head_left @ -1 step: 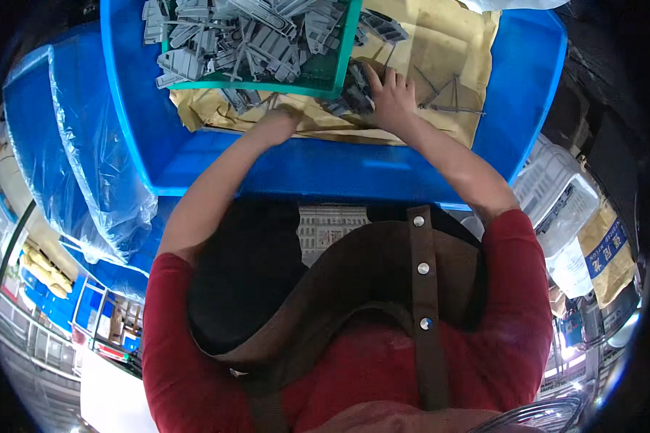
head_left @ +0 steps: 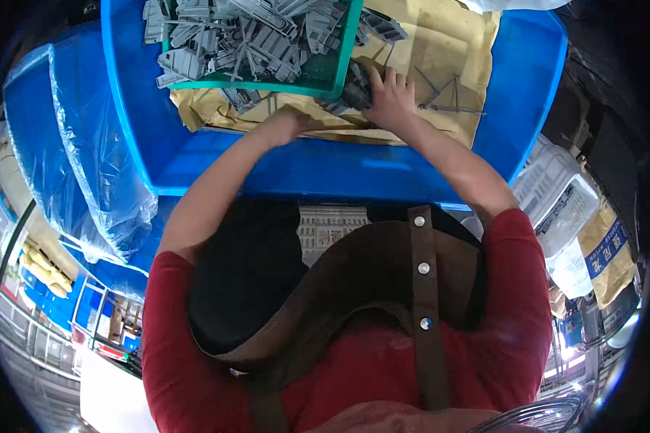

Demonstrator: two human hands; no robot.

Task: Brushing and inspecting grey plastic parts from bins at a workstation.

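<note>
My right hand point(head_left: 393, 99) reaches into the blue bin. Its fingers are bent beside a dark grey plastic part point(head_left: 357, 86) and appear to grip its edge. Just under that part, another grey piece point(head_left: 335, 107) lies on the brown paper. Near the bin's front wall is my left hand point(head_left: 284, 128), smeared by motion, its fingers hidden. A green tray point(head_left: 332, 85) heaped with grey molded plastic parts point(head_left: 271, 50) sits inside the bin, left of my right hand.
The blue bin point(head_left: 531, 86) is lined with brown paper point(head_left: 458, 43). Thin grey sprue runners point(head_left: 451, 97) lie to the right, a grey part point(head_left: 384, 27) beyond. Plastic-wrapped blue containers point(head_left: 87, 144) stand at left; a clear tub point(head_left: 556, 184) and a paper sack point(head_left: 610, 252) are at right.
My left hand has shifted slightly to the right, toward my right hand. The dark grey part at my right fingers has tipped and now looks more upright.
</note>
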